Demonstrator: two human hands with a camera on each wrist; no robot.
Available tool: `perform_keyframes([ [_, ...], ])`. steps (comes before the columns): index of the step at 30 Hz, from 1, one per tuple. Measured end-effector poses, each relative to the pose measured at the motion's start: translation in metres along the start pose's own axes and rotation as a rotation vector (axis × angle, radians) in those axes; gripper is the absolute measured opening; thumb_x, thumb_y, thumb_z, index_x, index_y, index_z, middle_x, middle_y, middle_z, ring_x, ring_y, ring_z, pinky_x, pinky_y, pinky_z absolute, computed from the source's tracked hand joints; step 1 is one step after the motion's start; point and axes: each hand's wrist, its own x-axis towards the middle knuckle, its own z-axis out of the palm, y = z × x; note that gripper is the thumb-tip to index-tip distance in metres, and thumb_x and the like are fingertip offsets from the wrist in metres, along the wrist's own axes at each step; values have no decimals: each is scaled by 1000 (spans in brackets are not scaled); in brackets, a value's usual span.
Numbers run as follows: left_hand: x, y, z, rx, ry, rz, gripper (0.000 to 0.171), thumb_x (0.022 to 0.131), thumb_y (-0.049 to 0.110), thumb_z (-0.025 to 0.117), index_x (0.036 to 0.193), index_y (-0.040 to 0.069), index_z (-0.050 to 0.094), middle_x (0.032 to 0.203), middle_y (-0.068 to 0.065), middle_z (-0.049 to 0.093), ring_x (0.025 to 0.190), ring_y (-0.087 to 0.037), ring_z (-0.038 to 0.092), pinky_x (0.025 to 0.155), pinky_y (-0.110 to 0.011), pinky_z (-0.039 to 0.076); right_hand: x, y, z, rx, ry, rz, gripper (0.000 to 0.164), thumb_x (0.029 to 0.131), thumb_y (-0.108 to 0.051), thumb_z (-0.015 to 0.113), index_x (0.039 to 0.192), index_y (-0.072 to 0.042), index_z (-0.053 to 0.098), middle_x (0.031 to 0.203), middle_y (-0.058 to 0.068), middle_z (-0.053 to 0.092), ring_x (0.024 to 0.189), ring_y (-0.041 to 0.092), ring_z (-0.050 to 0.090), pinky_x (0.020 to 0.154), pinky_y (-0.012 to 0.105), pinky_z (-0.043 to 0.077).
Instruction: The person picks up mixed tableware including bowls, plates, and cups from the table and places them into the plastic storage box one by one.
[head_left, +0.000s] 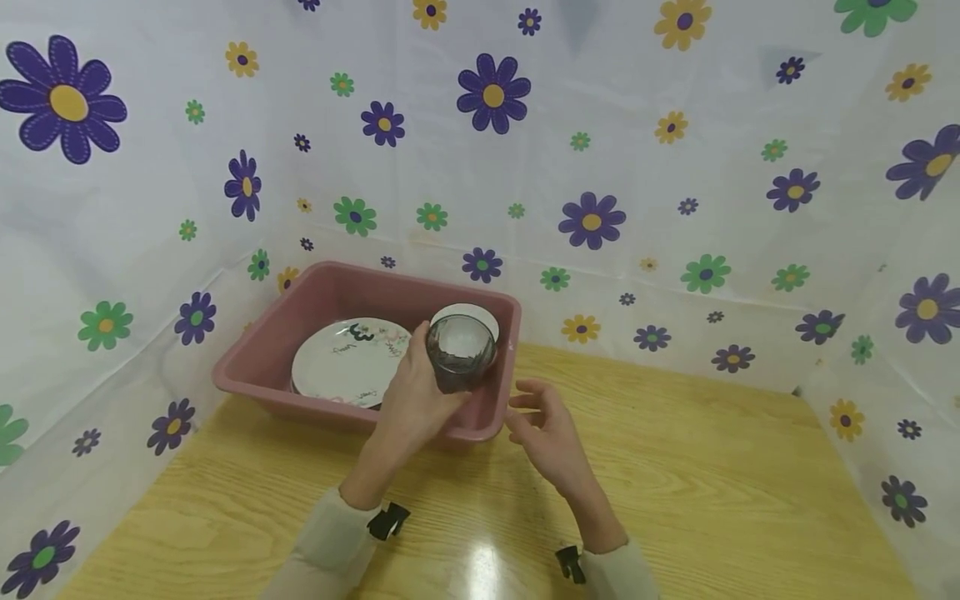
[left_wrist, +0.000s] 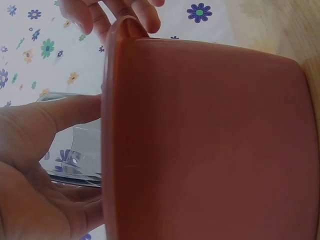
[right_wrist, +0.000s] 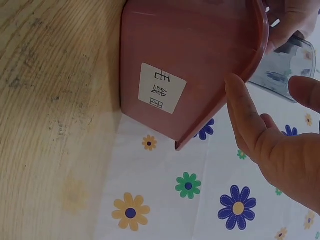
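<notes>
My left hand (head_left: pixel 420 387) grips a grey see-through glass (head_left: pixel 457 375) by its side, over the right end of a pink plastic basin (head_left: pixel 262 387). In the left wrist view the glass (left_wrist: pixel 75 145) sits between thumb and fingers, partly hidden behind the basin wall (left_wrist: pixel 210 140). A white bowl (head_left: pixel 472 308) shows behind the glass, inside the basin. Left of it in the basin lies a white oval plate (head_left: pixel 337 362) with a floral and script pattern. My right hand (head_left: pixel 551 437) hovers at the basin's right rim, its fingers loosely bent and holding nothing.
The basin stands on a wooden table (head_left: pixel 675 467), towards the back left. A paper label (right_wrist: pixel 162 87) with handwritten characters is stuck on its end wall. White flowered sheeting (head_left: pixel 420 175) surrounds the table at the back and sides.
</notes>
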Motion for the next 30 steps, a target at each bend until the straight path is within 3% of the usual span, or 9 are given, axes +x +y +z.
perform_keyframes([
  [4, 1, -5, 2, 30, -15, 27, 98, 72, 23, 86, 149, 1, 29, 140, -22, 48, 130, -39, 49, 107, -55, 41, 0, 1, 1, -8, -3, 3, 43, 94, -9, 65, 133, 3, 52, 117, 24, 63, 98, 38, 65, 77, 42, 59],
  [10, 4, -11, 6, 73, -54, 42, 94, 71, 19, 86, 146, -1, 32, 137, -24, 50, 128, -40, 51, 106, -54, 43, 0, 1, 2, -13, -8, 12, 39, 95, -11, 65, 129, 3, 55, 118, 22, 61, 98, 30, 66, 80, 42, 59],
  [16, 4, -14, 8, 146, -118, 48, 93, 70, 20, 88, 142, -3, 36, 131, -26, 55, 124, -43, 52, 103, -55, 45, 0, 2, 3, -20, -34, -11, 33, 95, -9, 64, 125, 3, 58, 119, 21, 61, 99, 34, 65, 79, 41, 59],
  [21, 3, -15, 8, 139, -142, 40, 93, 69, 21, 89, 142, -4, 36, 131, -26, 55, 124, -45, 50, 104, -55, 43, -2, 2, 4, -23, -39, -13, 31, 96, -11, 63, 124, 3, 59, 120, 20, 62, 101, 39, 64, 80, 43, 58],
  [30, 6, -18, 14, 129, -186, 11, 98, 68, 20, 91, 143, -5, 33, 129, -29, 56, 121, -42, 56, 98, -53, 48, -3, 6, 2, -45, -37, -14, 29, 98, -12, 61, 123, 1, 60, 120, 17, 63, 99, 30, 66, 82, 48, 58],
])
